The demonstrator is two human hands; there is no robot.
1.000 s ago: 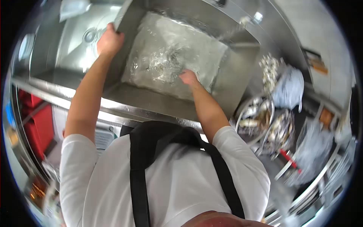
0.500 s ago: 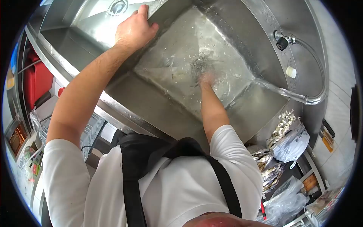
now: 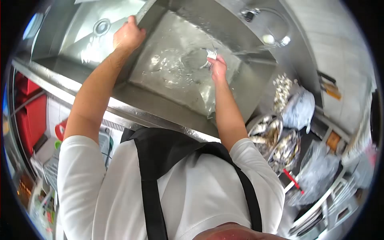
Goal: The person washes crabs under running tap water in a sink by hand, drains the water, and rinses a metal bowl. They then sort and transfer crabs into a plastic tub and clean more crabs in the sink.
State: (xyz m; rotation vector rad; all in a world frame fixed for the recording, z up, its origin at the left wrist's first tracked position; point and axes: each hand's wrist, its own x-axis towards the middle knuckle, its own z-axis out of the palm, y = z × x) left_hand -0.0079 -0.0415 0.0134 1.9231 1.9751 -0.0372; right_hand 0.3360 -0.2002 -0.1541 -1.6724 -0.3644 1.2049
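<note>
My right hand (image 3: 219, 69) is over the right-hand sink basin (image 3: 160, 94), its fingers closed on a small silvery-white, streaked wad (image 3: 211, 56). Its exact kind is not clear. Water ripples in the basin around it. To the left, my left hand (image 3: 129, 36) grips the rim of the metal divider (image 3: 147, 11) between the two basins. Its fingertips are partly hidden behind the hand. A blurred metal hose end (image 3: 285, 41) lies at the basin's far right edge, near the tap (image 3: 250, 15).
The left basin has a round drain (image 3: 102, 27). Right of the sink are bags of small fish or shellfish (image 3: 266, 132), a tied pale plastic bag (image 3: 299, 107) and yellow-handled knives (image 3: 332, 91). Red bins (image 3: 31, 114) stand at lower left.
My right hand has risen from the water and moved away from me, showing the silvery-white wad. My left hand stays on the divider. The view has shifted, and the hose end appears farther up.
</note>
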